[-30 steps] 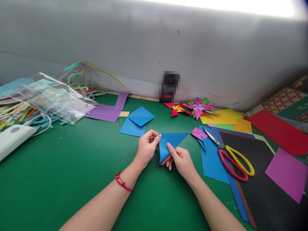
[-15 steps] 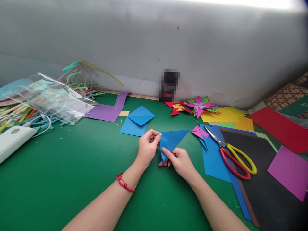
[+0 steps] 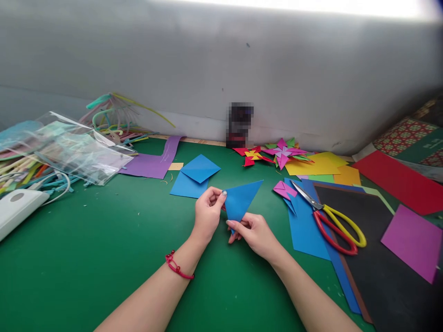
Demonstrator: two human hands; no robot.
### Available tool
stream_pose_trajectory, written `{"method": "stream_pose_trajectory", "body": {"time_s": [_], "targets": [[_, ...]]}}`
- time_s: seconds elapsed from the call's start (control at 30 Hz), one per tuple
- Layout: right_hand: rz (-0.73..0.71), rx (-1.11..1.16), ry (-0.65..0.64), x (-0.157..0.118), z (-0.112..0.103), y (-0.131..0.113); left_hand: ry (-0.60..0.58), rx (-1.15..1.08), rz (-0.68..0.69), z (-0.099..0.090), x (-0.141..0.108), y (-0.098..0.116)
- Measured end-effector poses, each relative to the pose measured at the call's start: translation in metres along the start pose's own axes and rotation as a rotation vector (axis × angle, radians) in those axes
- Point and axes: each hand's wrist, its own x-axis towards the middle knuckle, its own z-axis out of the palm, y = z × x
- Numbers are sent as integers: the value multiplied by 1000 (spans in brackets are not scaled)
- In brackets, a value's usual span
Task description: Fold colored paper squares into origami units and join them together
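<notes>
Between my hands is a blue sheet of paper [image 3: 241,199] folded into a triangle, held above the green tabletop. My left hand [image 3: 209,207] pinches its upper left corner between thumb and fingers. At the bottom tip, my right hand [image 3: 252,232] grips the paper, with the thumb in front and the fingers partly hidden behind. Just beyond my left hand lie two blue paper pieces [image 3: 200,168], one overlapping the other. A small folded pink and blue paper piece [image 3: 284,189] rests to the right of the triangle.
Red-and-yellow-handled scissors [image 3: 334,221] lie on blue and black sheets at right. Folded paper stars [image 3: 283,152], yellow paper [image 3: 316,164], red paper [image 3: 398,180] and a magenta square [image 3: 412,243] are around them. A clear plastic bag [image 3: 86,150], pipe cleaners and a white device [image 3: 21,206] occupy the left.
The blue triangle has tilted, its right point swinging slightly upward. My right thumb has slid down and left towards the lower tip. The whole view has shifted a little.
</notes>
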Motion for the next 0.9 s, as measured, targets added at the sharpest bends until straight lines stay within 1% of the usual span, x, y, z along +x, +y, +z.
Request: {"method": "stream_pose_trajectory", "body": {"time_s": [0.1, 0.23, 0.47, 0.9], "targets": [[-4, 15, -47, 0, 0, -1, 14, 6, 4, -1, 0, 0], [-19, -48, -62, -1, 0, -1, 40, 16, 15, -2, 2, -1], [-79, -183, -17, -1, -1, 2, 47, 5, 23, -2, 3, -2], [-61, -122, -83, -1, -2, 2, 69, 21, 29, -4, 4, -1]]}}
